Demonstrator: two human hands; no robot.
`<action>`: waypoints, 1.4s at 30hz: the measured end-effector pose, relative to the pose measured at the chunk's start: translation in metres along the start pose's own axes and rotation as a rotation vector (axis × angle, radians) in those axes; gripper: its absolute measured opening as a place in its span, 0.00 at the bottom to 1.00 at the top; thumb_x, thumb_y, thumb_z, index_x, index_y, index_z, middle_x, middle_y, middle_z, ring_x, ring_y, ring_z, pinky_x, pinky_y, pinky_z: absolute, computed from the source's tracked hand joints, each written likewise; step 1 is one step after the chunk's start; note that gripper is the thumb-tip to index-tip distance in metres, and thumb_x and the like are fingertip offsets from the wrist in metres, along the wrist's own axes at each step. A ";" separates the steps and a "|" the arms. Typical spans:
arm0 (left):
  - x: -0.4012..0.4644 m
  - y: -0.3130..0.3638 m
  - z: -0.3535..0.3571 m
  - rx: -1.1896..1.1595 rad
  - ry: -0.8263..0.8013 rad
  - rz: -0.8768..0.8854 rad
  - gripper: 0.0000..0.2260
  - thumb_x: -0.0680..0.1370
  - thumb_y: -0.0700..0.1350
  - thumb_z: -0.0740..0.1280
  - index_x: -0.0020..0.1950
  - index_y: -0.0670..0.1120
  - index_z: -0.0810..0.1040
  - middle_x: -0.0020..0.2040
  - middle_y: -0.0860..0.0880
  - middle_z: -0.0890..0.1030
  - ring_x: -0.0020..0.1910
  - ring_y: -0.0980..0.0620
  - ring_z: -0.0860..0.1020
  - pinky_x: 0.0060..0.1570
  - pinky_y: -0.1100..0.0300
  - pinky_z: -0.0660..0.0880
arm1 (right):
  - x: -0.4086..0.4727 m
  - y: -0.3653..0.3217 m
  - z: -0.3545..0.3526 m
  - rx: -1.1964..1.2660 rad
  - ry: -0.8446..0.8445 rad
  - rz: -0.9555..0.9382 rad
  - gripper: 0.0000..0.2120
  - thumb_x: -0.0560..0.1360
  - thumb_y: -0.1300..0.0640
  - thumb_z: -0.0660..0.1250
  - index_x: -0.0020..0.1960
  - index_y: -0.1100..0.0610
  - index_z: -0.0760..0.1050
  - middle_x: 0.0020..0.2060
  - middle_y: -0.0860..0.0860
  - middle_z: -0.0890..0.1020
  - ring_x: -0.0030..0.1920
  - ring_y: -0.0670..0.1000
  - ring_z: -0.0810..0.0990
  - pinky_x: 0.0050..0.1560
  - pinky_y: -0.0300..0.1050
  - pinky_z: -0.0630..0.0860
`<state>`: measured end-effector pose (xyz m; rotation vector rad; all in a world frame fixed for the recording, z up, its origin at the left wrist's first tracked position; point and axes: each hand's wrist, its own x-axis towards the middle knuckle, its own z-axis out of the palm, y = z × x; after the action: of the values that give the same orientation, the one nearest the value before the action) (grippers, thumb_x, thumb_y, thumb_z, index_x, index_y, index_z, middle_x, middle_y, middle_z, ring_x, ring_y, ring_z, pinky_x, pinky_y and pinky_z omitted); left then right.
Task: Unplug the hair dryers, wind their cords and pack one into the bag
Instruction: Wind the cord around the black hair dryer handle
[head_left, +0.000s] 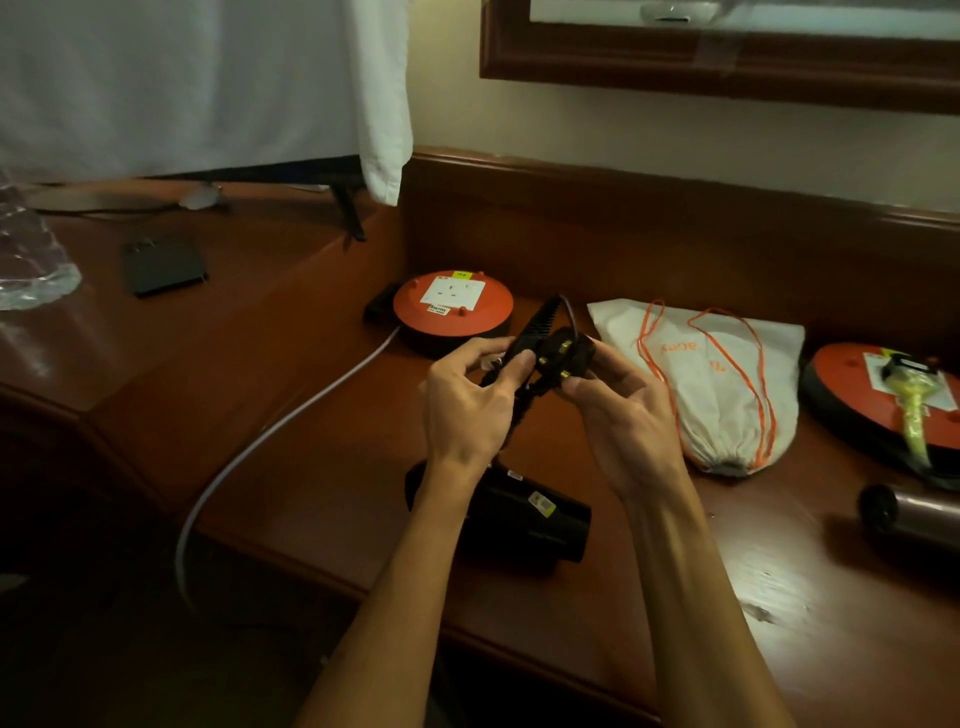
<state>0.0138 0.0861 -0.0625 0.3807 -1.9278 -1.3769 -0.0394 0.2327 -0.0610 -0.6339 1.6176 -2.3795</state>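
A black hair dryer (524, 512) lies on the wooden desk (322, 467) under my forearms. My left hand (467, 400) grips its black coiled cord (540, 317) and my right hand (618, 410) holds its black three-pin plug (561, 356), pins facing me, above the desk. An orange socket reel (452, 306) behind my hands has nothing plugged in. The white drawstring bag (727, 384) with orange cords lies flat to the right. A second, darker hair dryer (909, 514) lies at the right edge, and a yellow-green plug (906, 387) sits in a second orange reel (852, 400).
A grey cable (280, 421) runs from the first reel off the desk's front edge. On the raised left section are a black flat case (163, 267), crumpled clear plastic (31, 260) and a TV stand under a white cloth (208, 88). A wooden frame (717, 57) hangs above.
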 end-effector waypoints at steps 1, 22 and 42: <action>0.000 -0.001 0.000 -0.013 0.005 -0.001 0.09 0.77 0.48 0.76 0.56 0.50 0.86 0.48 0.56 0.85 0.50 0.58 0.84 0.44 0.69 0.80 | -0.002 0.001 0.002 0.010 -0.006 -0.010 0.19 0.76 0.74 0.66 0.66 0.67 0.76 0.62 0.66 0.80 0.66 0.63 0.78 0.67 0.57 0.74; 0.011 -0.019 0.002 0.044 -0.384 -0.021 0.08 0.82 0.52 0.68 0.54 0.52 0.86 0.47 0.55 0.86 0.50 0.52 0.84 0.54 0.42 0.80 | 0.015 -0.009 -0.044 -0.238 -0.331 0.067 0.19 0.75 0.69 0.68 0.66 0.66 0.73 0.60 0.66 0.79 0.55 0.61 0.83 0.48 0.50 0.84; 0.026 -0.013 -0.009 0.911 -1.061 0.137 0.26 0.75 0.49 0.76 0.72 0.57 0.74 0.67 0.51 0.77 0.67 0.47 0.75 0.68 0.46 0.71 | -0.011 0.024 -0.044 -1.262 -0.400 0.026 0.26 0.77 0.45 0.71 0.71 0.51 0.70 0.62 0.50 0.77 0.61 0.50 0.75 0.62 0.47 0.74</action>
<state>0.0002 0.0592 -0.0629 -0.1476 -3.3369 -0.4880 -0.0514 0.2647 -0.0999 -1.1141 2.6785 -0.8248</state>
